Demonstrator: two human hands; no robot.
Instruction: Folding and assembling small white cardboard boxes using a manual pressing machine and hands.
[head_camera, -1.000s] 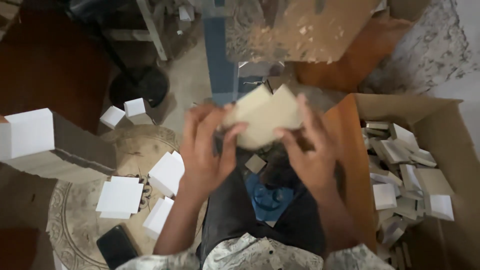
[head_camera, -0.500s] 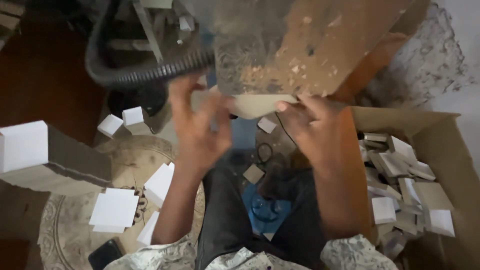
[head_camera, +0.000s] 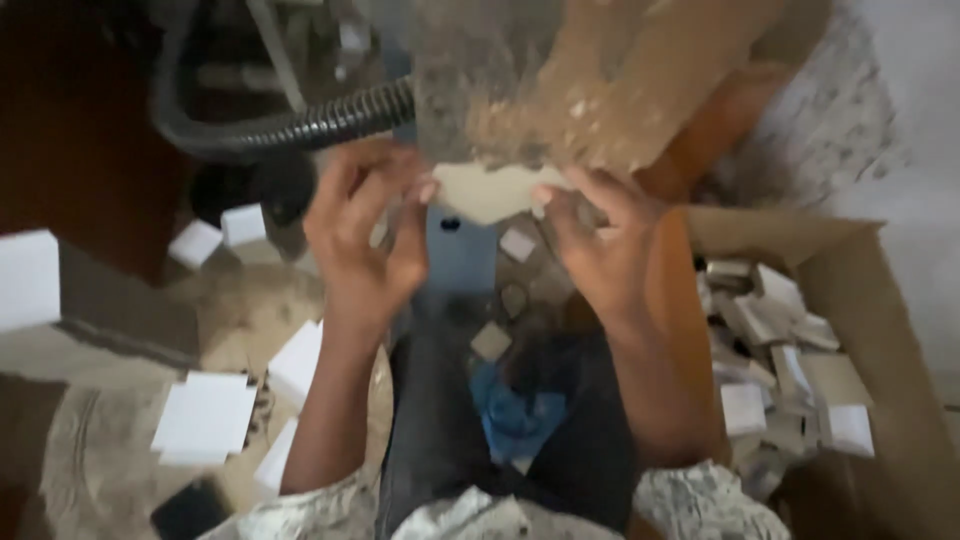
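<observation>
Head view: both hands were raised in front of the seated person, each pinching one end of a pale flat card piece (head_camera: 487, 190). The left hand (head_camera: 365, 245) gripped its left end with thumb and fingertips; the right hand (head_camera: 600, 250) gripped its right end the same way. The two hands stood apart, clamped on the card, so the piece stayed level and square to the machine. The card's far edge lay under the dusty brown overhanging plate (head_camera: 600, 80) of the machine, apparently so that it could be fed straight in; whether it touched the plate could not be told because of blur.

A black ribbed hose (head_camera: 300, 125) ran along the machine's left side, above the left hand. On the floor to the left lay white card stacks (head_camera: 205, 418), within reach of the left arm. An open cardboard box (head_camera: 870, 300) stood at the right, holding a loose heap of small card pieces (head_camera: 790, 370). Small offcuts (head_camera: 490, 342) lay on the lap, below the card.
</observation>
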